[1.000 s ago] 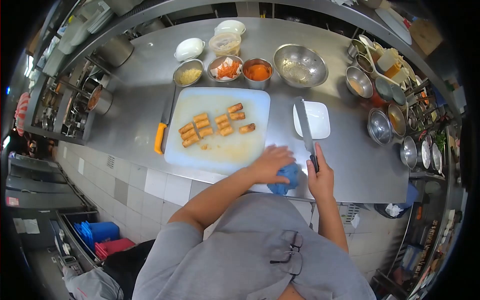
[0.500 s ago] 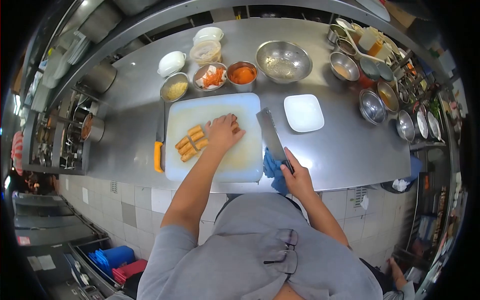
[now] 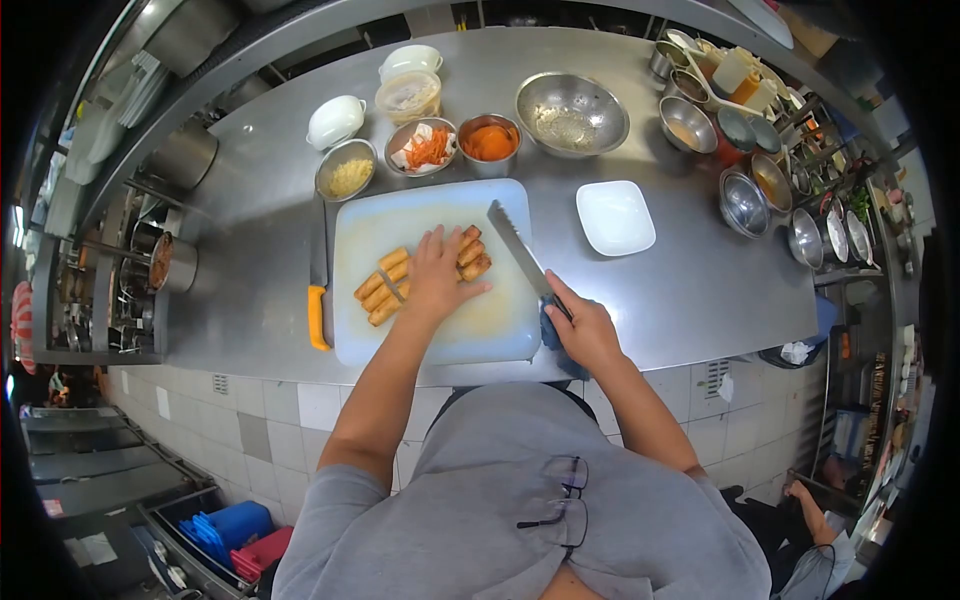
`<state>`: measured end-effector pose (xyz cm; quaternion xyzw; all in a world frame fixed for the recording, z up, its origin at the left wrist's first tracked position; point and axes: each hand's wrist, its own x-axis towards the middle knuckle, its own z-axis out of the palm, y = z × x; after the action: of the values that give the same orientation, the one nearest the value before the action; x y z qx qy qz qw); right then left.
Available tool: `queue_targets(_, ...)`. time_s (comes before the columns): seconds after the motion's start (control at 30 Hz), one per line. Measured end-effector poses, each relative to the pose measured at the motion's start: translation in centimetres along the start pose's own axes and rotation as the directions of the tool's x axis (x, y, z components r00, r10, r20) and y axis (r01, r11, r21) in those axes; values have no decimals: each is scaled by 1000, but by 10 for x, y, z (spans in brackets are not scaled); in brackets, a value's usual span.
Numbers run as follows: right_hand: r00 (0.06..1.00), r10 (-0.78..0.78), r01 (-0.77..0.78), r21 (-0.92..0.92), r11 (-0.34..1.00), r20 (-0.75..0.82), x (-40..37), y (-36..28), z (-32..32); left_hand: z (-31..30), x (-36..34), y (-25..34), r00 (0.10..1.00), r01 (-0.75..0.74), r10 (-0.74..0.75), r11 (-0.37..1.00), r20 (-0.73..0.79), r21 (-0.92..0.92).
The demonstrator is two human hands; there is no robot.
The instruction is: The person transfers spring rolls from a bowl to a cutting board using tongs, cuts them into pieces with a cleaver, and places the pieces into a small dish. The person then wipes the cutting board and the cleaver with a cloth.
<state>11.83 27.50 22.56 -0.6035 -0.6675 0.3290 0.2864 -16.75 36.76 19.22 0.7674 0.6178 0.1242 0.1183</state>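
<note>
My left hand (image 3: 434, 283) lies over a row of fried spring rolls (image 3: 384, 285), fingers spread and stretched out across them. Some cut pieces show on its left, and more pieces (image 3: 473, 253) stick out on its right. The rolls rest on a white cutting board (image 3: 470, 335). In my right hand (image 3: 588, 330) is a cleaver (image 3: 520, 245), gripped by its dark handle, its blade tilted over the board's right edge. A blue cloth (image 3: 550, 328) lies partly hidden under that hand and the handle.
A yellow-handled knife (image 3: 317, 300) lies left of the board. Behind stand bowls of yellow shreds (image 3: 350, 177), carrot (image 3: 428, 148) and orange sauce (image 3: 490, 143), plus a large metal bowl (image 3: 590, 120). A white square dish (image 3: 615, 218) sits to the right. Another person's arm (image 3: 812, 512) shows lower right.
The cleaver has shifted left, from beside the board to over its right edge. My left hand has slid slightly left on the rolls, uncovering more pieces on its right.
</note>
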Motion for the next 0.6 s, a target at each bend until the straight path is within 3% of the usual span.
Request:
queue_targets(0.07, 990, -130, 135, -137, 981, 46, 6, -4, 1, 4, 4, -1, 1000, -4, 4, 1000, -16, -8)
queue_targets(0.2, 980, -190, 199, -211, 957, 65, -8, -4, 7, 6, 7, -9, 1000, -5, 4, 999, -30, -35)
queue_targets(0.27, 1000, 18, -19, 37, 999, 19, -19, 5, 16, 10, 7, -11, 998, 1, -1, 1000, -55, 1)
queue_targets(0.3, 1000, 18, -18, 35, 999, 21, -21, 11, 22, 10, 7, -10, 997, 7, -4, 999, -76, 38)
queue_targets(0.33, 981, 181, -194, 289, 937, 73, -23, 19, 30, 12, 6, -8, 997, 8, -5, 999, -76, 37)
queue_targets(0.37, 933, 320, -358, 510, 782, 164, -25, 25, 37, 11, 5, -3, 991, -9, 21, 996, -129, 92)
queue_targets(0.4, 933, 322, -359, 510, 782, 163, -26, 30, 43, 11, 5, -1, 982, -24, 51, 989, -180, 148)
queue_targets(0.47, 917, 332, -386, 700, 601, 221, -29, 36, 55, 15, 6, 3, 991, -13, 35, 985, -129, 170)
queue_targets(0.53, 917, 299, -397, 687, 608, 265, -31, 38, 68, 24, 9, 10, 997, -15, 30, 982, -73, 190)
queue_targets(0.6, 905, 264, -423, 641, 641, 333, -31, 32, 77, 35, 7, 16, 988, 14, 12, 986, -153, 165)
